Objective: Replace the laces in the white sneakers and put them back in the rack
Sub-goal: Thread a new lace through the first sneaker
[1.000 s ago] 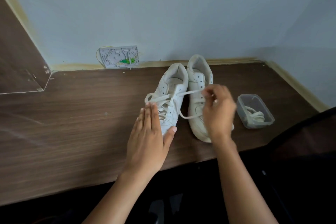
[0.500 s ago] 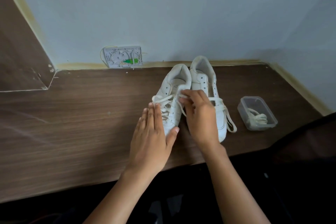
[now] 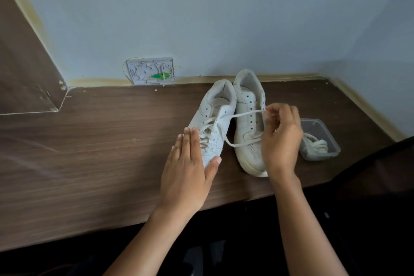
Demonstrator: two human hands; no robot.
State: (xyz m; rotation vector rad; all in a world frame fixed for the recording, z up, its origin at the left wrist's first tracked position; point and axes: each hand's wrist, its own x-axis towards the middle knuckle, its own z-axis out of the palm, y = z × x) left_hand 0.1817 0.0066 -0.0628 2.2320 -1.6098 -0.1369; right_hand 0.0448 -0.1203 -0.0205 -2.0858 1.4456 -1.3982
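- On the wooden tabletop [image 3: 89, 163], near the wall, I have the two white sneakers side by side and touching along their inner sides, heels toward the wall, toes toward me.
- Left sneaker [image 3: 215, 123]: laced through its lower eyelets; the upper eyelets show bare.
- Right sneaker [image 3: 248, 119]: its visible eyelets are empty, no lace in it.
- Left hand [image 3: 188, 163]: flat, fingers straight and together, pressing on the toe and outer side of the left sneaker. It grasps nothing; it serves as a brace.
- Right hand [image 3: 282, 136]: raised over the right sneaker, grip closed, fingers and thumb pinching the lace [image 3: 242, 114]. One run stretches taut from the left sneaker's eyelets to the fingers; a second hangs in a slack loop over the right sneaker's toe.
- Clear plastic container [image 3: 320, 141]: just beside the right sneaker, partly behind my right hand, with another coiled lace [image 3: 318, 145] lying in it.
- Judgement on step: lace work on the left sneaker, mid-way. I cannot tell from this view whether the lace is being threaded in or drawn out.
- Next move calls for: a steady brace from the left hand, slack taken up, and the lace tip guided to the next eyelet.
- Outstanding: the right sneaker, then the return to the rack, which is not in view.
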